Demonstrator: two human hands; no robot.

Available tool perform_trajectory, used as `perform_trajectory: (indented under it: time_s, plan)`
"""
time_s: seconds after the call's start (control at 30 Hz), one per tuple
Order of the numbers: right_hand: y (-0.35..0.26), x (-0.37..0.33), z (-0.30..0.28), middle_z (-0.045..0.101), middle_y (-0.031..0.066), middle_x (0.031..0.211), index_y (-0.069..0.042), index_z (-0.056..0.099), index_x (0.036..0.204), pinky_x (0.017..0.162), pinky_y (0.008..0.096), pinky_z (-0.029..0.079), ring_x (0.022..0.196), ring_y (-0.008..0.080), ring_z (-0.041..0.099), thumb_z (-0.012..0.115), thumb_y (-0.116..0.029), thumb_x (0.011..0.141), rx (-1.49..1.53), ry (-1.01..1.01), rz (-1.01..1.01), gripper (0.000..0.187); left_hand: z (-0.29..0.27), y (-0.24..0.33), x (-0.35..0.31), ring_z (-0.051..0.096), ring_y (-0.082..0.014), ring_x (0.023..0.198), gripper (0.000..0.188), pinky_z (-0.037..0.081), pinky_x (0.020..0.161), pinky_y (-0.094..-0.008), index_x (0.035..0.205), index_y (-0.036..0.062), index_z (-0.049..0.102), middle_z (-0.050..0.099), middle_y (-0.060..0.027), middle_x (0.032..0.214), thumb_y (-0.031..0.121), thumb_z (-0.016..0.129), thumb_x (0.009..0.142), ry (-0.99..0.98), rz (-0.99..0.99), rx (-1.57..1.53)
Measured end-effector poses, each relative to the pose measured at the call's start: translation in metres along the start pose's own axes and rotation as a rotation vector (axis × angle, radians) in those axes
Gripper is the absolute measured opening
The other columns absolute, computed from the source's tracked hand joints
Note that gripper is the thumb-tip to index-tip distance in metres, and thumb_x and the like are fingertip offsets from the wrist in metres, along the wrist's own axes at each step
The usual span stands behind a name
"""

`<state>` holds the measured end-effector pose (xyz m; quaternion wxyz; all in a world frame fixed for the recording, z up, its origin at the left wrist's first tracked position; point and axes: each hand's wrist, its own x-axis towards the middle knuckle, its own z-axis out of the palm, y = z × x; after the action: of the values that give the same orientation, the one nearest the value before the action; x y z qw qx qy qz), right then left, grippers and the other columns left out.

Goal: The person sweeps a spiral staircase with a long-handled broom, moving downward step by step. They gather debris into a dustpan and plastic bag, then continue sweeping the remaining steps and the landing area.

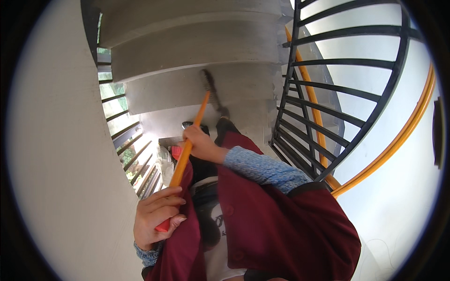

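Gripping orange-shafted broom (183, 159) two-handed, clamping fingers of L hand (157, 216) on red near end (162, 227), those of R hand (200, 143) mid-shaft, prob. for leverage & control of brush head (212, 91).

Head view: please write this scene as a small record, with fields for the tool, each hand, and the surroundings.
Tool: yellow-orange handle with a red end and a dark, blurred brush head
Left hand: closed around the handle near its red end
Right hand: closed around the handle farther up, nearer the brush head
Brush head position: at the grey stairs; blur hides whether it touches
Right side: black railing and yellow handrail
Clothing: maroon garment, blue speckled sleeves
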<state>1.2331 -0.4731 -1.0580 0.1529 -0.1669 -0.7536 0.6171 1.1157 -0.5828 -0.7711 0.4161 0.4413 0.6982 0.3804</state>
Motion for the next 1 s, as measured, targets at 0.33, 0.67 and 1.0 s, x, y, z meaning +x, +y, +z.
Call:
perform_trajectory:
  time_s: [0.33, 0.67, 1.0]
  plan:
    - [0.033, 0.024, 0.088, 0.053, 0.0148, 0.084, -0.004, 0.05, 0.083, 0.074, 0.043, 0.043, 0.081, 0.0367, 0.052, 0.072, -0.012, 0.086, -0.05, -0.089, -0.054, 0.023, -0.026, -0.077, -0.04, 0.065, -0.0339, 0.117, 0.018, 0.057, 0.089, -0.0415, 0.085, 0.0034, 0.062, 0.07, -0.0115, 0.105, 0.004, 0.079, 0.078, -0.086, -0.038, 0.08]
    - [-0.02, 0.025, 0.111, 0.055, 0.0127, 0.084, -0.006, 0.053, 0.086, 0.073, 0.042, 0.047, 0.084, 0.0346, 0.057, 0.077, -0.013, 0.083, -0.254, 0.002, -0.042, 0.025, -0.098, -0.105, -0.104, 0.068, -0.0364, 0.111, 0.014, 0.057, 0.088, -0.0417, 0.078, 0.0023, 0.064, 0.074, -0.0113, 0.097, 0.001, 0.078, 0.074, 0.087, 0.022, -0.2]
    - [0.044, 0.086, 0.188, 0.057, 0.0122, 0.078, -0.006, 0.053, 0.078, 0.066, 0.0434, 0.047, 0.077, 0.0343, 0.058, 0.072, -0.015, 0.086, -0.242, -0.232, -0.03, 0.022, -0.055, -0.174, -0.118, 0.066, -0.0341, 0.116, 0.003, 0.051, 0.098, -0.0412, 0.086, -0.0015, 0.064, 0.073, -0.0128, 0.101, -0.003, 0.067, 0.087, 0.629, -0.173, -0.263]
